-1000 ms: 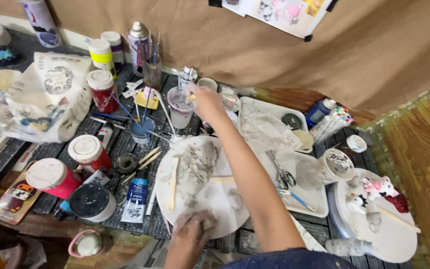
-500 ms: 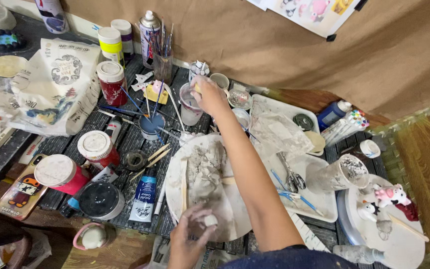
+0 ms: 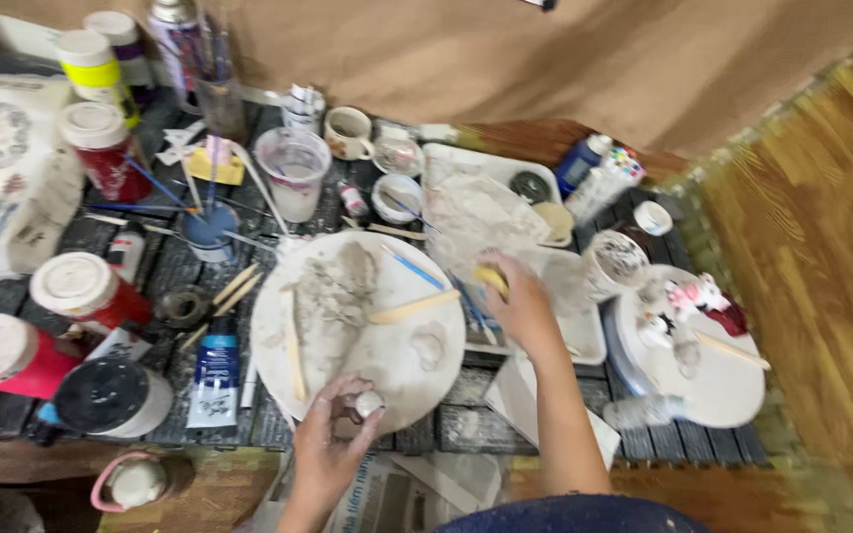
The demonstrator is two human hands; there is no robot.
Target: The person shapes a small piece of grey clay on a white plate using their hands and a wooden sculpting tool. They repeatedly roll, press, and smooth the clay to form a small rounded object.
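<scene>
My left hand is at the near edge of a round white board smeared with grey clay, and its fingers pinch a small white clay ball. My right hand hovers over a white rectangular tray to the right of the board and holds a small yellow piece. Flat wooden sticks and a blue-handled tool lie on the board.
A cup of cloudy water, small cups and bowls, red jars with white lids, a blue paint tube and a black-lidded tub crowd the dark slatted table. A round plate with a small figure sits right. Wooden floor lies beyond.
My right hand has pulled back from the water cup at the back to the tray on the right, now with a yellow piece. The camera view shifted right.
</scene>
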